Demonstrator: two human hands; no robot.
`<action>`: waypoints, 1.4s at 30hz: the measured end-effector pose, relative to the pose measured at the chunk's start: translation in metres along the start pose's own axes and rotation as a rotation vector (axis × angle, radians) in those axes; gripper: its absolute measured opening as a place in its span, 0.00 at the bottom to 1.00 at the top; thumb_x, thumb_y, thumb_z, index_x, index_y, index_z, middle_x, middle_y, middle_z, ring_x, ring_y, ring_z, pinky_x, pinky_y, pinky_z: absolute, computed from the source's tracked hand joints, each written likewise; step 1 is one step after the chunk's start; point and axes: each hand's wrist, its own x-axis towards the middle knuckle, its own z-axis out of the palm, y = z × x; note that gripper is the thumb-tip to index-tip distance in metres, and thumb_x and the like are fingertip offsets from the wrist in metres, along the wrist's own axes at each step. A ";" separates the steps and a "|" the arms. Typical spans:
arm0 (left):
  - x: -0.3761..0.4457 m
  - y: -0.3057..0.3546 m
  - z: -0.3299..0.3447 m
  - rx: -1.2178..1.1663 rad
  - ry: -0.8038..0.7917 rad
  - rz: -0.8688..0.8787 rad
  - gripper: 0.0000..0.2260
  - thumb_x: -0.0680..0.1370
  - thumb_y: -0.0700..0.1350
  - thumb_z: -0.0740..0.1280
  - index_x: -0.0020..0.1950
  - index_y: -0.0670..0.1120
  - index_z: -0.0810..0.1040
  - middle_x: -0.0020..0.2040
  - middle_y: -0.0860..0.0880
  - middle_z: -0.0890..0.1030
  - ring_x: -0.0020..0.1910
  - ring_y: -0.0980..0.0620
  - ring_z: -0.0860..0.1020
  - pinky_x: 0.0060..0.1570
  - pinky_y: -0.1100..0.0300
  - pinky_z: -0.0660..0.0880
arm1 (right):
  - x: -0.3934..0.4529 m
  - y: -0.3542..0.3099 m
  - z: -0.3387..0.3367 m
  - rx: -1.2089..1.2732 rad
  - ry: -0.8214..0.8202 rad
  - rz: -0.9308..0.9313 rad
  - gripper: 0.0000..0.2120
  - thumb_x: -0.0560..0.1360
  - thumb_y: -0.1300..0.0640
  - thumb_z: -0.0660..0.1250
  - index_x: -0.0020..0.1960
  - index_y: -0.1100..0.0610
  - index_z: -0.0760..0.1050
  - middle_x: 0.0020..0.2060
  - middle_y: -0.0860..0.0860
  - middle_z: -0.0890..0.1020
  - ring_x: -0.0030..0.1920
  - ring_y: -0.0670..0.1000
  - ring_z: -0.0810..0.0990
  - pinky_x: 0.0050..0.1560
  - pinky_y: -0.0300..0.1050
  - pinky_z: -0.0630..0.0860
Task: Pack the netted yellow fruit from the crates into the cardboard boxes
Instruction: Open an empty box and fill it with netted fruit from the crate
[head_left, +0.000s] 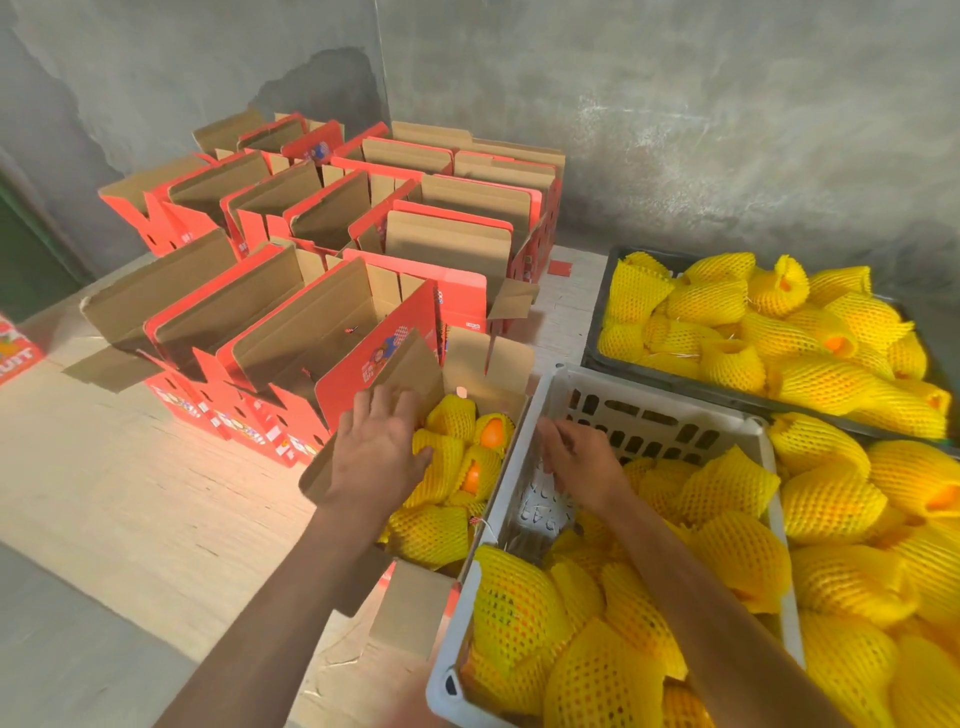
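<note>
the left hand (382, 447) lies flat, fingers straight and spread, over the near-left part of the open box (415, 374), its thumb against a netted fruit (441, 462) inside. the box sits just left of the white crate (550, 395), touching its wall, and holds several fruits in yellow foam net, two showing orange skin through the net's open end. the right hand (582, 465) hovers over the far-left corner of the white crate, fingers bent downward; whether they pinch anything i cannot tell. that crate is bare at its far-left corner and heaped with netted fruit toward the near and right. a black crate (613, 291) farther back on the right is full of the same fruit, and more lies piled at the right edge. rows of red boxes (332, 291) with flaps up stand far left on the pale floor (130, 493), against a grey wall (675, 130).
</note>
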 end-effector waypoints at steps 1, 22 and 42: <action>-0.004 -0.003 -0.004 -0.016 0.078 -0.007 0.26 0.75 0.53 0.74 0.70 0.47 0.72 0.70 0.44 0.71 0.66 0.40 0.68 0.62 0.46 0.70 | 0.001 0.000 0.001 0.019 -0.002 0.004 0.23 0.86 0.44 0.57 0.39 0.55 0.76 0.30 0.53 0.80 0.29 0.55 0.79 0.33 0.59 0.79; -0.034 -0.136 -0.034 -0.387 -0.355 -0.015 0.15 0.81 0.43 0.63 0.68 0.47 0.74 0.55 0.42 0.82 0.56 0.37 0.80 0.52 0.50 0.73 | -0.039 -0.128 0.109 -0.595 0.081 0.183 0.11 0.84 0.54 0.62 0.62 0.58 0.76 0.58 0.56 0.80 0.57 0.58 0.81 0.56 0.53 0.78; -0.147 -0.243 -0.070 -0.411 -0.339 -0.087 0.20 0.82 0.48 0.68 0.73 0.48 0.74 0.67 0.48 0.80 0.64 0.45 0.79 0.63 0.50 0.74 | -0.192 -0.156 0.210 0.342 0.488 0.660 0.21 0.79 0.44 0.70 0.67 0.54 0.80 0.58 0.53 0.84 0.57 0.57 0.83 0.62 0.57 0.79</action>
